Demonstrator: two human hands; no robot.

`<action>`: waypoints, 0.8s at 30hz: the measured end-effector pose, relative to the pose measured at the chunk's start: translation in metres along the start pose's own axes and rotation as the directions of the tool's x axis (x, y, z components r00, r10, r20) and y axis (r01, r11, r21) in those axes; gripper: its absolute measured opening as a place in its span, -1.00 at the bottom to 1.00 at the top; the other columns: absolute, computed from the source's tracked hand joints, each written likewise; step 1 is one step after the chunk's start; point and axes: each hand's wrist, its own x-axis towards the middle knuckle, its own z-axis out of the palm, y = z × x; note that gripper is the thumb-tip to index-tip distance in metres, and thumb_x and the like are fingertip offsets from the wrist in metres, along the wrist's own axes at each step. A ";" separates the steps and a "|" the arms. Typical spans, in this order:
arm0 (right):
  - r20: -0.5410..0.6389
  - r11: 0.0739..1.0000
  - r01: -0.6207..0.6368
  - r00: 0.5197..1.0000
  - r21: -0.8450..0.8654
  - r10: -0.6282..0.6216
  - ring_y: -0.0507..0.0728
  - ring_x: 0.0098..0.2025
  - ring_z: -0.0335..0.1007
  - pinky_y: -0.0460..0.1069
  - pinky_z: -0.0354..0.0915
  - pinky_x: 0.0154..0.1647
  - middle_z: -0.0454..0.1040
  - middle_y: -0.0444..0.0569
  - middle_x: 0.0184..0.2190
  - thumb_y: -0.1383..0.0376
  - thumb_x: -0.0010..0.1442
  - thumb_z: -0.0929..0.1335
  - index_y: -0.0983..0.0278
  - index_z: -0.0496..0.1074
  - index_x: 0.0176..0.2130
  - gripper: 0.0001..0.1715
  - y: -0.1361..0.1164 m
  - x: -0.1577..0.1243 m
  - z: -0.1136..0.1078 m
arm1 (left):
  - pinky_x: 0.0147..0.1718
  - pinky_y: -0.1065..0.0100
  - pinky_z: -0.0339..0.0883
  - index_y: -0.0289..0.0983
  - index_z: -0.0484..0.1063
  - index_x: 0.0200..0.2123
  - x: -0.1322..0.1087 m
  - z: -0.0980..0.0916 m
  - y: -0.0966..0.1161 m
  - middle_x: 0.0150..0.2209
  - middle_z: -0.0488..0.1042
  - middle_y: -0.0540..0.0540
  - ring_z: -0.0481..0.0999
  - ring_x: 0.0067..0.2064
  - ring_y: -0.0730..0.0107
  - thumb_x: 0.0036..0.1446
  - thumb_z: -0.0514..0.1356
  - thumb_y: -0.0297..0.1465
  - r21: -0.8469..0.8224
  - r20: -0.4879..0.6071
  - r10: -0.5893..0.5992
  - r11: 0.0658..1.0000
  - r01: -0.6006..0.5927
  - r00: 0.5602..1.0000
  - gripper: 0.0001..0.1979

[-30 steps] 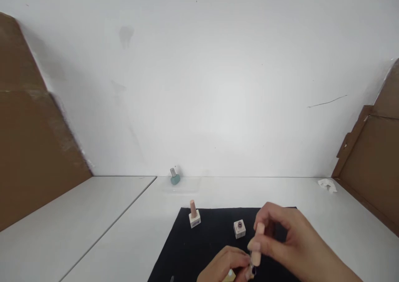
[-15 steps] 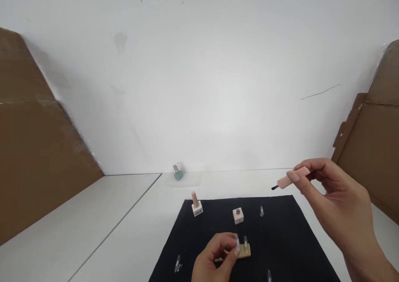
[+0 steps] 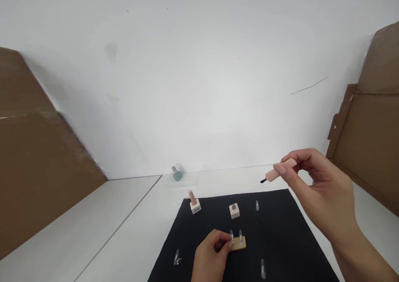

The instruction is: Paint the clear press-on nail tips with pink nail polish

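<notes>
**A:** What does the right hand (image 3: 314,186) have hold of?

**B:** A polish brush (image 3: 280,172). It is pinched by its pink cap between thumb and forefinger, with the other fingers loosely curled. The hand is raised above the desk (image 3: 124,224), and the dark bristle end points out to its left, tipped slightly down.

**A:** And the left hand (image 3: 210,255)?

**B:** It is low, resting on the black mat (image 3: 280,240), with the fingertips closed on the near end of a small tan block (image 3: 239,243). Two clear nail tips (image 3: 240,234) stand upright on that block, just past the fingers.

**A:** What lies around it?

**B:** Beyond the left hand there is an open bottle (image 3: 234,210), white and square, standing on the mat. Further left of that is a capped bottle (image 3: 194,203) with a pink top at the mat's far edge. Loose tips (image 3: 257,205) are scattered on the mat: one beyond the block, below the brush's bristles, one to the left of the left hand, and one to its right.

**A:** Anything past the mat?

**B:** A teal bottle (image 3: 177,174) stands at the wall, well beyond both hands. Cardboard panels (image 3: 37,170) lean at either side of the desk.
</notes>
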 end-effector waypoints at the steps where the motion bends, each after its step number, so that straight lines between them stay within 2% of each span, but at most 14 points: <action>1: 0.006 1.000 -0.008 1.000 -0.007 0.008 0.08 -0.49 0.51 -0.06 0.41 -0.43 0.63 -0.20 -0.53 0.10 0.32 0.46 0.13 0.42 -0.37 -0.73 0.000 0.000 0.000 | -0.35 0.34 0.35 -0.24 0.61 -0.50 0.000 0.000 0.000 -0.47 0.46 0.02 0.51 -0.40 0.25 0.03 0.27 -0.36 0.001 0.008 0.002 1.000 -0.002 1.000 -0.86; 7: 0.010 1.000 -0.006 1.000 -0.007 0.006 0.09 -0.50 0.52 -0.05 0.43 -0.41 0.62 -0.20 -0.53 0.10 0.31 0.45 0.12 0.41 -0.38 -0.73 0.002 0.000 0.002 | -0.39 0.37 0.34 -0.23 0.61 -0.52 0.004 0.001 0.000 -0.44 0.42 0.03 0.49 -0.42 0.30 0.00 0.29 -0.38 -0.001 0.045 0.020 1.000 -0.020 0.999 -0.89; 14: 0.002 0.999 -0.014 1.000 -0.031 0.015 0.12 -0.49 0.54 -0.04 0.44 -0.45 0.63 -0.19 -0.53 0.00 0.31 0.43 0.09 0.44 -0.37 -0.69 0.008 0.000 0.005 | -0.43 0.39 0.29 -0.21 0.65 -0.55 0.007 0.002 -0.009 -0.45 0.42 0.04 0.42 -0.49 0.37 -0.09 0.30 -0.47 0.014 0.044 0.036 0.999 -0.037 0.998 -0.89; 18: -0.011 0.998 -0.003 1.000 -0.060 0.002 0.13 -0.49 0.56 -0.03 0.44 -0.46 0.62 -0.18 -0.53 -0.03 0.31 0.42 0.10 0.44 -0.38 -0.66 0.010 0.000 0.008 | -0.44 0.40 0.29 -0.19 0.66 -0.54 0.007 0.004 -0.011 -0.44 0.43 0.02 0.43 -0.48 0.36 -0.06 0.29 -0.43 0.028 0.048 0.034 0.999 -0.035 0.998 -0.87; 24: -0.011 0.997 0.001 1.000 -0.071 -0.002 0.09 -0.49 0.54 -0.05 0.45 -0.42 0.62 -0.20 -0.52 0.08 0.32 0.44 0.11 0.43 -0.36 -0.74 0.008 0.002 0.009 | -0.40 0.38 0.33 -0.19 0.65 -0.48 0.007 0.003 -0.009 -0.44 0.43 0.00 0.47 -0.44 0.32 -0.01 0.26 -0.34 0.035 0.079 0.042 0.998 -0.045 0.996 -0.85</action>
